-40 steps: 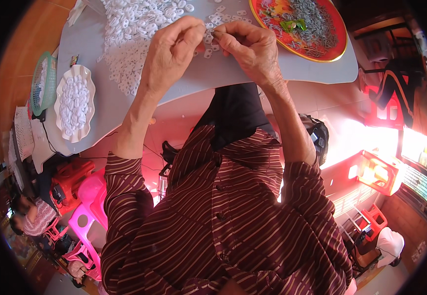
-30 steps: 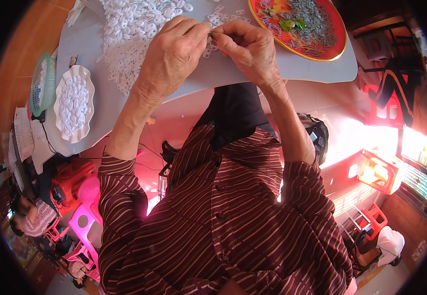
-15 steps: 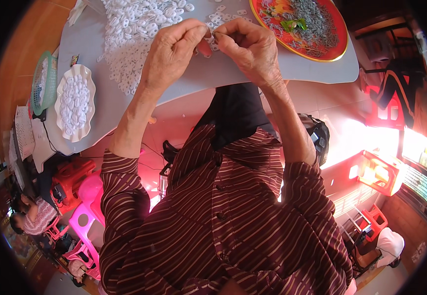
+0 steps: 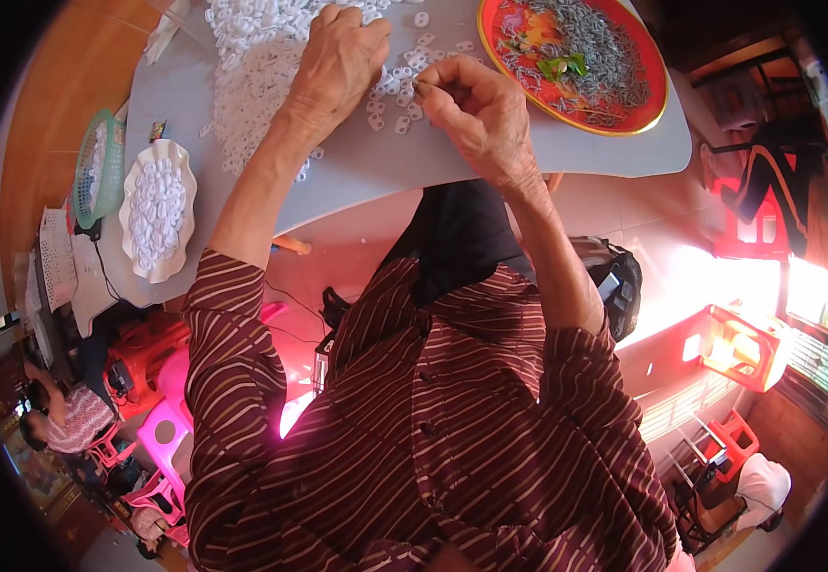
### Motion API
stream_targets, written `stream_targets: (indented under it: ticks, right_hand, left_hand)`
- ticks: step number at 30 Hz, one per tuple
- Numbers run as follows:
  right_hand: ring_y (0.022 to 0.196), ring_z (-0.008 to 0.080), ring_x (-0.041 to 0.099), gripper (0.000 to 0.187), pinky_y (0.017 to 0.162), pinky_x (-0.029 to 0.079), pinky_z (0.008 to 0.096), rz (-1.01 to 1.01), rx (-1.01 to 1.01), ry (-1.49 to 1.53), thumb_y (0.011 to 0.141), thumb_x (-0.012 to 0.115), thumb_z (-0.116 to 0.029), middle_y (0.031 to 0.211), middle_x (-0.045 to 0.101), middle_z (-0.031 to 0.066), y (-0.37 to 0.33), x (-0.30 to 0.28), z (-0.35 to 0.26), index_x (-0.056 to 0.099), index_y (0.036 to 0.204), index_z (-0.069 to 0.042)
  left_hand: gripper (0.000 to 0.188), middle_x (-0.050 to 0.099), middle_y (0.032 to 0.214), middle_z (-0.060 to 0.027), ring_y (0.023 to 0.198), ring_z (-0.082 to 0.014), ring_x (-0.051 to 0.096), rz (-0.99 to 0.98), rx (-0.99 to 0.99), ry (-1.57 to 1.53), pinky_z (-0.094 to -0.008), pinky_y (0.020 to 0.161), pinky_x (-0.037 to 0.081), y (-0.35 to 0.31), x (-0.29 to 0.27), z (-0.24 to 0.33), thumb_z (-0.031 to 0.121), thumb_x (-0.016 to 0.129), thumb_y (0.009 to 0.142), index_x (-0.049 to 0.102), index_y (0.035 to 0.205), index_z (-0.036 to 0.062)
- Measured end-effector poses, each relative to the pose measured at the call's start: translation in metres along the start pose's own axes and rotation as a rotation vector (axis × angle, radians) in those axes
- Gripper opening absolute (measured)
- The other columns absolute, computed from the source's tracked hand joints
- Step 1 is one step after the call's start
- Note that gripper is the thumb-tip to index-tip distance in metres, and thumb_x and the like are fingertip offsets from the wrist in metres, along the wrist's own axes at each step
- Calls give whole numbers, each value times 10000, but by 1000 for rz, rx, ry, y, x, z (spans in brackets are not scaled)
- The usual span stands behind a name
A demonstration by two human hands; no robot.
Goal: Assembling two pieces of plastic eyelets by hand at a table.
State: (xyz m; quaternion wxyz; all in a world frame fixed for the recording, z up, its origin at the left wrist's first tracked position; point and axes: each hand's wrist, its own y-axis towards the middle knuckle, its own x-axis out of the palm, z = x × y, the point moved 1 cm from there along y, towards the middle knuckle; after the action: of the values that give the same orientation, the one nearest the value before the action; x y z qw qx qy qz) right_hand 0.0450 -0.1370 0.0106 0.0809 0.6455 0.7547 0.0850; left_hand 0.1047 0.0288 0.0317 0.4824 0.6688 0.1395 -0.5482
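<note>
My left hand (image 4: 342, 65) is over the pile of small white oval pieces with holes (image 4: 261, 81) on the grey table. Its fingers are curled and their tips are hidden. To the right, my right hand (image 4: 480, 112) has thumb and forefinger pinched together just above the table. Whatever lies between them is too small to make out. Loose white pieces (image 4: 399, 88) are scattered on the table between the two hands. A red round tray with a gold rim (image 4: 566, 107) holds a heap of small grey pieces (image 4: 600, 52) and a green scrap (image 4: 563, 66).
A wavy-edged white dish (image 4: 181, 243) full of white pieces stands at the table's left, beside a green basket (image 4: 88, 181). Pink stools (image 4: 163, 431) and a person (image 4: 80, 419) are at lower left. A red stool (image 4: 743, 348) and a dark bag (image 4: 614, 286) are on the right.
My left hand has parted from my right and moved up over the white pile. The right hand stays pinched near the same place. My view has shifted slightly.
</note>
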Motion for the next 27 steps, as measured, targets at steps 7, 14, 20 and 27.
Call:
stream_targets:
  ticks: [7,14,20,27]
  right_hand:
    - [606,17,490,72,554,419,174,2,18,3,795,598,-45,673,564,-21,0,1,-1,588,823,21]
    - [594,26,504,98,546,429,186,3,5,-65,791,610,-57,657,586,-6,1,1,4,602,846,24]
    - [577,63,538,94,559,464,216,-85,-144,-208,794,625,-52,679,631,30,-1,7,1,628,850,24]
    - [650,83,563,70,609,473,215,-138,-65,147,826,612,-22,742,644,48,-1,6,-3,629,857,39]
  left_hand:
    - [138,564,807,-149,855,-328,510,-50,24,-9,-390,769,424,1,3,-3,50,586,766,614,899,22]
    - [318,489,559,-82,502,-156,458,-142,-335,-768,-298,497,391,-27,-29,31,261,492,929,534,762,-6]
    - [268,506,587,-50,546,-113,476,-95,-448,-883,-270,520,393,-52,-31,44,224,490,922,564,795,0]
    - [281,537,631,0,644,-84,505,24,-754,-1473,-217,626,391,-65,-14,56,223,473,911,569,763,5]
